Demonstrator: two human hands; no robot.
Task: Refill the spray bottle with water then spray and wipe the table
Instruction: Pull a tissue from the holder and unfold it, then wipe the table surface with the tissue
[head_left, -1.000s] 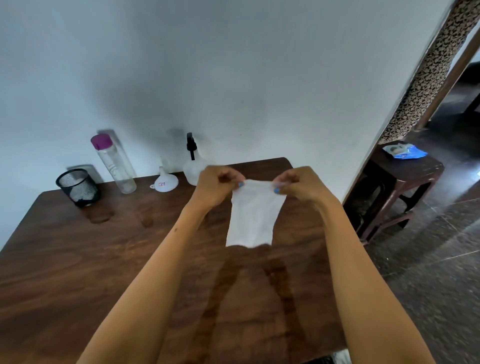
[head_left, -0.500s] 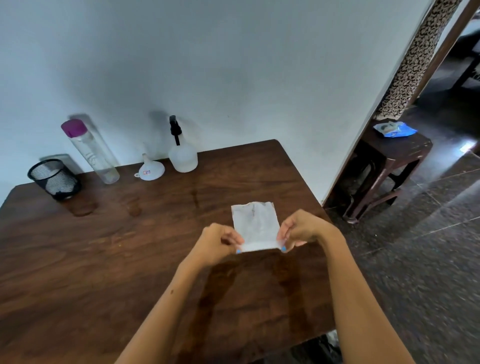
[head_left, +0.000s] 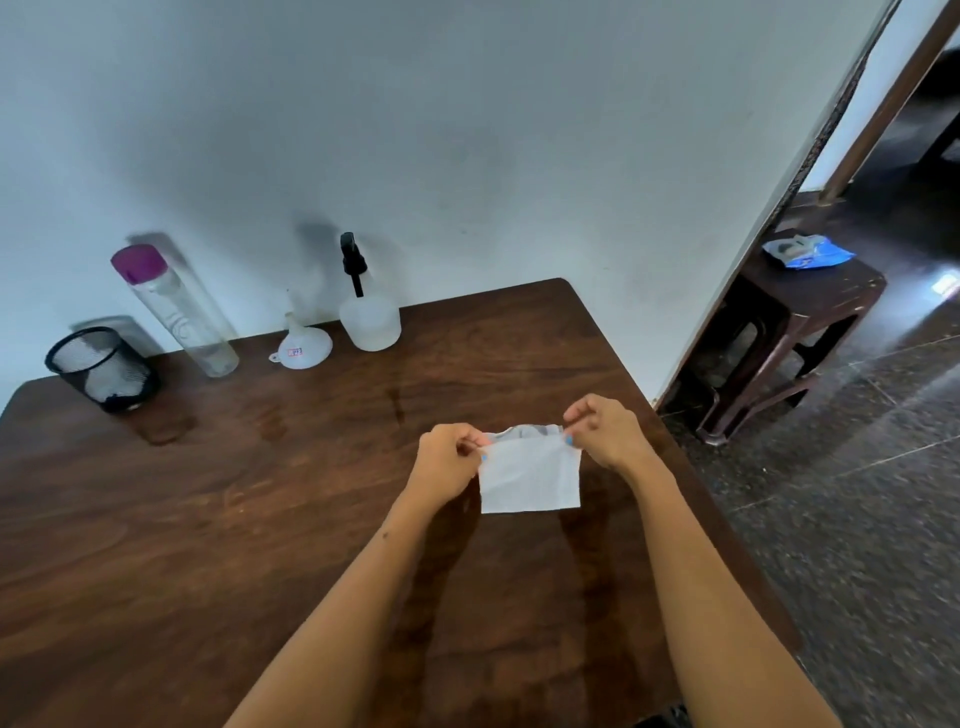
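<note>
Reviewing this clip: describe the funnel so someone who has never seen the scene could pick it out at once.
Start at the dark wooden table and look along its far edge by the white wall. There the funnel sits upside down between the tall clear bottle with a purple cap and the spray bottle. It is the smallest white item there, with a red-and-white sticker.

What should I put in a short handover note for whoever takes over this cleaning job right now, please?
Left hand and right hand each pinch a top corner of the white wipe, holding it folded above the table.
Spray bottle stands capped at the back by the wall, with the funnel upside down beside it and the water bottle, capped, further left.
Done, judging by this: the refill seems finished; wet streaks on the wood suggest spraying too.
Left: lay the wipe down and wipe the table. I cannot tell how much has been wiped.
</note>
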